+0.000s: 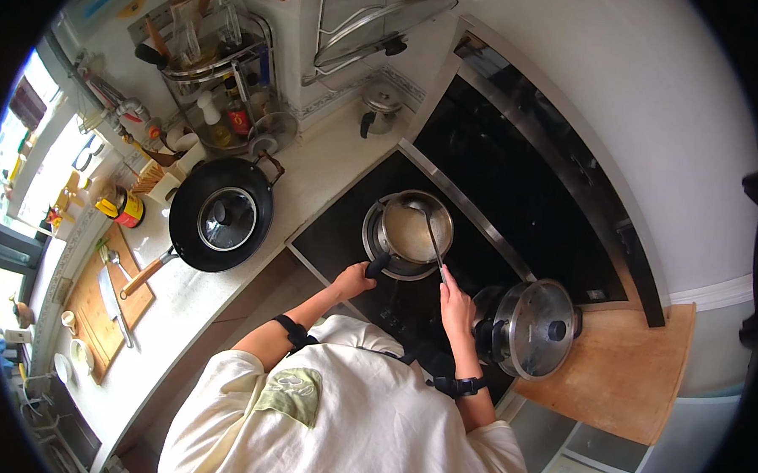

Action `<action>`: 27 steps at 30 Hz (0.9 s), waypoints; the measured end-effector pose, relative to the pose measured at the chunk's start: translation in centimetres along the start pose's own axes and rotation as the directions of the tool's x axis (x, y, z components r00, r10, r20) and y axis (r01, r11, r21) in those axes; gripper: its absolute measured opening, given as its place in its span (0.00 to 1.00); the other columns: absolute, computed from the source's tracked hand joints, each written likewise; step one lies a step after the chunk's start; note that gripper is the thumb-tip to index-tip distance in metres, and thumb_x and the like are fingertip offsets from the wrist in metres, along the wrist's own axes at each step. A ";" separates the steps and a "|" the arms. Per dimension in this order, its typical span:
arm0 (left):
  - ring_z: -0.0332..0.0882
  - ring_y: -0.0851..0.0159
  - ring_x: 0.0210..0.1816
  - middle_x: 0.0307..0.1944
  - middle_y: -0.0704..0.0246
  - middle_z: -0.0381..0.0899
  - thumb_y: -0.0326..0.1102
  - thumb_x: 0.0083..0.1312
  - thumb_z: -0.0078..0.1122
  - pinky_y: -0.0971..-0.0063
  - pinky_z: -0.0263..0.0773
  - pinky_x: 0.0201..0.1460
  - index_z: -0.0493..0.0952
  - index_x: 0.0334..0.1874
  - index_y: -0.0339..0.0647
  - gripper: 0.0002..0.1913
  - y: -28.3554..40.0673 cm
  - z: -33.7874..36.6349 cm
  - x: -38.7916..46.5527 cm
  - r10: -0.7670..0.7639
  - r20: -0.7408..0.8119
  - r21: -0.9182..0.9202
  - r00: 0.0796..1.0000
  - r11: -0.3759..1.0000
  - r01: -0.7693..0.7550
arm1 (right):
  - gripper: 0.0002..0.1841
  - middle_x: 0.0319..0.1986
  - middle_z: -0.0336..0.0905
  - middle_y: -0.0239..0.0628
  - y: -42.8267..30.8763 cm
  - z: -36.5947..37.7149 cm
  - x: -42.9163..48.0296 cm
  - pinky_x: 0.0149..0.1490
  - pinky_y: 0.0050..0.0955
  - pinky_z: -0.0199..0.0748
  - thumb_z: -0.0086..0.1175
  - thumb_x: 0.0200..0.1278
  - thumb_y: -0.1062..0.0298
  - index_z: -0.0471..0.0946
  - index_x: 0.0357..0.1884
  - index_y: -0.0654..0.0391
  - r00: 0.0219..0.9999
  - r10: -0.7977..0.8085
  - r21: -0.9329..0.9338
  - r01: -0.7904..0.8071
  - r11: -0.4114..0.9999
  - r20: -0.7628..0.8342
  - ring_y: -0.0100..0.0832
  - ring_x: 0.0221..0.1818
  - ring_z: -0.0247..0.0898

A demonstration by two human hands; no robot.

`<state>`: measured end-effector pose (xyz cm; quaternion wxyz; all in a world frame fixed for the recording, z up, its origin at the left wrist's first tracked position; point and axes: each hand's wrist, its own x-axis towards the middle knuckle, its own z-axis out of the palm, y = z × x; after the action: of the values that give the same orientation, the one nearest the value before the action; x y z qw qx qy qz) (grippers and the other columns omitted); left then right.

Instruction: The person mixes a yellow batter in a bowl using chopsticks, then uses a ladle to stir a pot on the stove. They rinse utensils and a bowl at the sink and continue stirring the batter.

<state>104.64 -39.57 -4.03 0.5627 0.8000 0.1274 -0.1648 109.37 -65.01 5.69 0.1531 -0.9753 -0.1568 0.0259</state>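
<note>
On the black glass cooktop (pixel 328 228) stands a small steel saucepan (pixel 450 230) over the left burner, with a pale, cloudy liquid (pixel 411 228) inside. My left hand (pixel 353 281) grips the saucepan's black handle (pixel 378 265). My right hand (pixel 457 303) is closed around a long-handled ladle (pixel 436 244), whose bowl end rests in the liquid near the pan's far side. A larger steel pot with a glass lid (pixel 535 329) sits to the right of my right hand.
Left on the counter are a black wok (pixel 187 196) holding a glass lid (pixel 227 219), and a cutting board (pixel 87 306) with a knife (pixel 111 301). A small lidded steel pot (pixel 381 106) stands in the corner. A wooden board (pixel 633 368) lies at right.
</note>
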 end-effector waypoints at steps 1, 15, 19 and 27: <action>0.80 0.52 0.44 0.37 0.56 0.81 0.40 0.53 0.62 0.64 0.72 0.48 0.76 0.48 0.38 0.21 -0.1 0.0 0.1 0.006 -0.004 0.023 1.000 1.000 -0.006 | 0.22 0.35 0.81 0.48 -0.2 0.1 0.3 0.38 0.46 0.74 0.47 0.69 0.59 0.66 0.65 0.35 1.000 -0.012 -0.038 0.012 0.999 0.014 0.52 0.35 0.77; 0.80 0.50 0.43 0.36 0.55 0.81 0.43 0.54 0.63 0.62 0.73 0.47 0.76 0.47 0.38 0.21 0.5 0.1 -0.4 0.019 -0.074 0.134 0.997 0.991 -0.009 | 0.23 0.34 0.80 0.49 -0.9 -3.0 -2.1 0.39 0.47 0.74 0.53 0.64 0.61 0.69 0.63 0.35 0.979 -0.144 0.136 0.124 0.983 0.142 0.52 0.37 0.76; 0.80 0.50 0.43 0.37 0.54 0.81 0.43 0.55 0.63 0.62 0.73 0.47 0.76 0.46 0.37 0.21 0.3 0.1 -0.3 0.023 -0.066 0.140 0.998 0.990 -0.014 | 0.22 0.36 0.80 0.48 -1.6 -5.4 -2.7 0.41 0.45 0.74 0.53 0.64 0.61 0.70 0.62 0.36 0.976 -0.084 0.135 0.057 0.989 0.203 0.52 0.38 0.76; 0.80 0.49 0.43 0.36 0.52 0.80 0.43 0.55 0.63 0.60 0.72 0.46 0.75 0.45 0.36 0.21 0.3 0.6 -0.4 0.030 -0.095 0.121 0.995 0.993 -0.018 | 0.19 0.38 0.80 0.46 -1.9 -8.3 -3.1 0.43 0.42 0.74 0.52 0.65 0.59 0.74 0.59 0.36 0.979 -0.010 0.208 -0.034 0.978 0.206 0.51 0.40 0.76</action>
<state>104.31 -40.27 -3.83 0.5088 0.8408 0.1346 -0.1266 106.66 -66.69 14.20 0.2384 -0.9466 -0.1622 0.1439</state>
